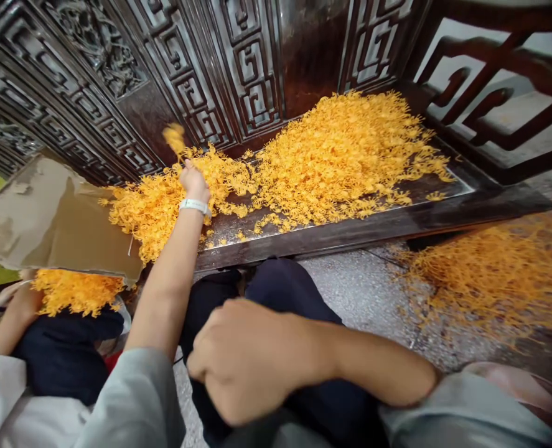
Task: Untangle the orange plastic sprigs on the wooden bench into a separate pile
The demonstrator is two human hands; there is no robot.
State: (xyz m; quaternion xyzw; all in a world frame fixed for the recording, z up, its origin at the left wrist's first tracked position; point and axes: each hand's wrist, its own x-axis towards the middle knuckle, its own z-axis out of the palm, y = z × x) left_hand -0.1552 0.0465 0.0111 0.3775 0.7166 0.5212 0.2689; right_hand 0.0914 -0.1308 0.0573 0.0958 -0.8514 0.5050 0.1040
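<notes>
Left hand [193,180] grip: pinched on a small orange clump [175,138], lifted just above the pile and blurred; fingers face away from the camera, so the exact finger contact cannot be made out. The arm reaches forward from a grey sleeve, with a white wristband [195,206] at the wrist. Right hand [243,358] grip: clenched into a fist, low in the view over the dark trousers [299,292]; whether anything sits inside the fist cannot be told. The held clump hangs over the left end of the bench [397,221], a dark polished wooden seat with a carved lattice back [201,81]. A large heap of orange strands [341,155] covers most of the bench top, thickest at centre-right, thinner toward the front edge, and running on left under the raised hand. A torn sheet of cardboard [56,218] lies at the left, overlapping the bench end. Below it sits another batch of the orange strands [77,291], with another person's hand [21,305] touching its left side. More orange strands [495,280] lie on the speckled stone floor [364,292] to the right, blurred.
</notes>
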